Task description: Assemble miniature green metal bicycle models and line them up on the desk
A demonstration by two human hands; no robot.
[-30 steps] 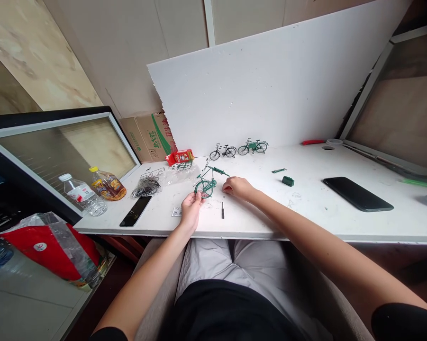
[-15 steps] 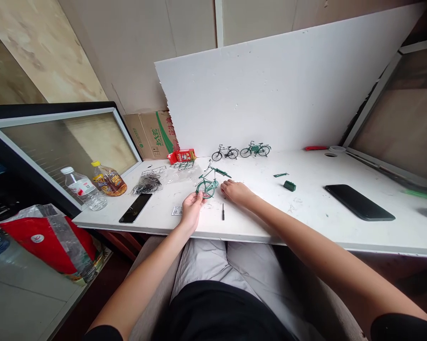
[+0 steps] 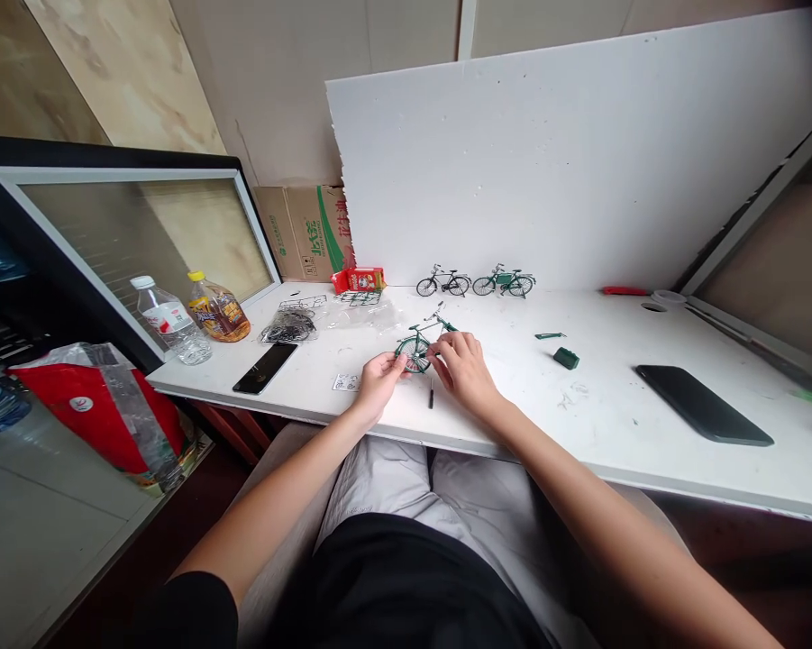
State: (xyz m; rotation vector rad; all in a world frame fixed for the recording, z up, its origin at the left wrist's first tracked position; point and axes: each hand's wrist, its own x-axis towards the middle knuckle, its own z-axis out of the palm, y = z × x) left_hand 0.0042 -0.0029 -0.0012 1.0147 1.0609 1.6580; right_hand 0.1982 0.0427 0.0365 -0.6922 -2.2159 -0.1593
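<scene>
The green toy bicycle [image 3: 415,346] is positioned between both hands, near the front edge of the white table [image 3: 601,415]; whether its wheel touches the surface cannot be determined. The left hand [image 3: 379,379] pinches the wheel's edge between thumb and fingers. The right hand [image 3: 469,368] has bent fingers at the frame's other side; whether they grip a part cannot be determined. The screwdriver [image 3: 431,395] lies just beside, not in use. The step in hand appears to be two-handed handling of the bicycle's parts. The next move probably calls for steady left-hand support and light right-hand finger pressure.
</scene>
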